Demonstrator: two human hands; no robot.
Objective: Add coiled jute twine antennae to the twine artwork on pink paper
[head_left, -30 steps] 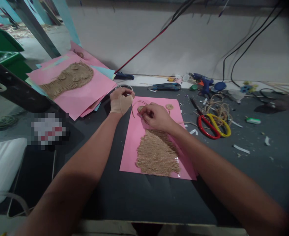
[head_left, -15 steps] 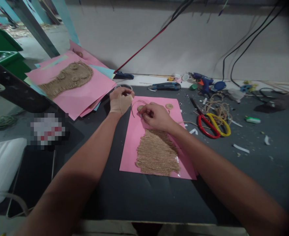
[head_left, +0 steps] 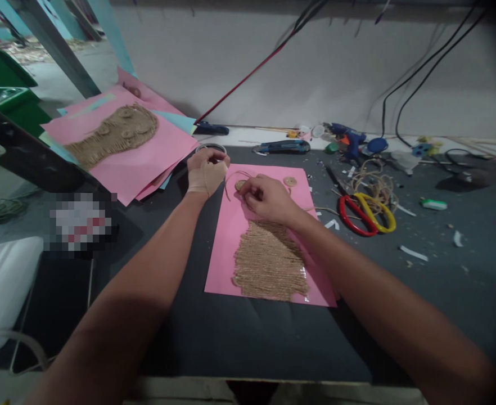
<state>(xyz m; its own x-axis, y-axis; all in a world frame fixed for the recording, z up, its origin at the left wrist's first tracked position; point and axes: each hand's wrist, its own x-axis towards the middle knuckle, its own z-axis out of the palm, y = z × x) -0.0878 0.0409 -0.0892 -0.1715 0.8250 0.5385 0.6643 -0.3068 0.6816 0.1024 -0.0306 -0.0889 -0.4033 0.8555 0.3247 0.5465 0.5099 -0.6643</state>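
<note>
My right hand (head_left: 270, 198) is closed over the upper part of a pink sheet (head_left: 222, 247), its fingertips pinching the edge of a small coil of twine (head_left: 240, 184). A loose strand of twine (head_left: 228, 187) curves to the left of that coil. Below the hand, a panel of twine rows (head_left: 269, 261) covers the sheet's lower middle. A second twine coil (head_left: 290, 181) lies at the sheet's upper right. My left hand (head_left: 208, 171), wrapped in a beige band, is closed beside the sheet's top left corner, in front of a round rim (head_left: 211, 148). Whatever its fingers hold is hidden.
Scissors (head_left: 360, 216) with red and yellow handles lie to the right, by a twine tangle (head_left: 374, 183). A blue utility knife (head_left: 282, 147) and a blue glue gun (head_left: 347, 138) are at the back. Stacked pink sheets (head_left: 163, 152) stand left.
The view has shifted very slightly. Both hands keep practically the same places and closed poses, and the sheet has not moved.
</note>
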